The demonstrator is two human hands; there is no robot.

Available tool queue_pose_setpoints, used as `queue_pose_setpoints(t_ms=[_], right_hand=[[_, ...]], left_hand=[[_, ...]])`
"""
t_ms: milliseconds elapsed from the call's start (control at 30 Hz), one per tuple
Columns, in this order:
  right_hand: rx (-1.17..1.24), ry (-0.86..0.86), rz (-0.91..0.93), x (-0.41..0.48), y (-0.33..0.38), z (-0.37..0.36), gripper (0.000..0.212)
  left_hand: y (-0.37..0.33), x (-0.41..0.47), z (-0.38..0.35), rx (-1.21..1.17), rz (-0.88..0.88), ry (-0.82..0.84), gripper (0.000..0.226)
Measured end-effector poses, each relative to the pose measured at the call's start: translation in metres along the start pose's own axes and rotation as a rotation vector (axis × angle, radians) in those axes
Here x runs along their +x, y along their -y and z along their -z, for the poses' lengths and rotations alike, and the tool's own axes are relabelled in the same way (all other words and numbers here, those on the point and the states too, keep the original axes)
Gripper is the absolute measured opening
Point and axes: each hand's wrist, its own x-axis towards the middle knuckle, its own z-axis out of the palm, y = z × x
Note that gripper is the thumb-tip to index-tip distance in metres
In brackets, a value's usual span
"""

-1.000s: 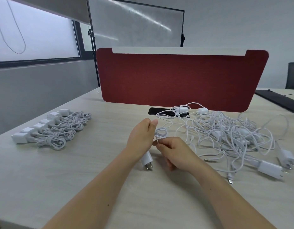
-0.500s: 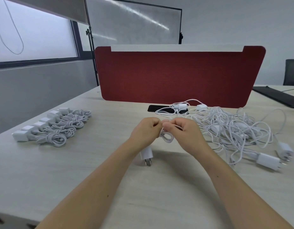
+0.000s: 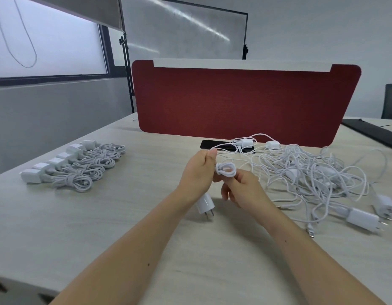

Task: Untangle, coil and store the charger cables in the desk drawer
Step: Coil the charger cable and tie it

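My left hand (image 3: 198,172) grips a small coil of white charger cable (image 3: 226,169) above the middle of the desk. Its white plug adapter (image 3: 204,204) hangs below that hand, prongs toward me. My right hand (image 3: 242,190) pinches the same coil from below and to the right. The cable runs back into a tangled heap of white cables and adapters (image 3: 311,177) on the right. Several coiled chargers (image 3: 78,166) lie in a tidy row at the left. No drawer is in view.
A red divider panel (image 3: 245,102) stands across the back of the pale wooden desk (image 3: 102,227). A black phone (image 3: 225,144) lies in front of it, partly under cables. A dark keyboard-like slab (image 3: 373,133) sits at the far right; the desk edge runs along the left.
My right hand swung up beside the left hand, then dropped below the coil again, laying another loop on it. The coil in my left hand has grown.
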Motion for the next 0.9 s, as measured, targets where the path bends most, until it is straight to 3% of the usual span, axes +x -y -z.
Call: queue_pose_setpoints(t_ms=[167,300,433,600,667,767,900], right_hand=[[-0.548,0.099,0.111,-0.003,0.001,-0.006,0.03],[-0.613,-0.011,0.279,-0.008,0.01,-0.005,0.036],[-0.477,-0.127,0.358,-0.005,0.005,0.002,0.026],[-0.097,-0.235,0.294,0.002,0.008,0.01,0.014],[0.08,-0.23,0.209,0.004,0.009,0.011,0.016],[0.398,-0.072,-0.022,0.003,0.007,0.01,0.015],[0.629,0.034,-0.248,0.005,0.005,0.006,0.016]], left_hand=[[0.005,0.002,0.004,0.167,-0.003,-0.074,0.041],[0.005,0.002,0.007,0.281,-0.056,-0.063,0.041],[0.006,0.004,0.007,0.356,-0.094,0.009,0.041],[0.008,0.007,0.009,0.312,-0.118,0.08,0.045],[0.005,0.005,0.008,0.284,-0.148,0.09,0.051],[0.004,0.003,0.009,0.18,-0.149,0.096,0.056],[0.003,0.001,0.01,-0.009,-0.073,0.116,0.056]])
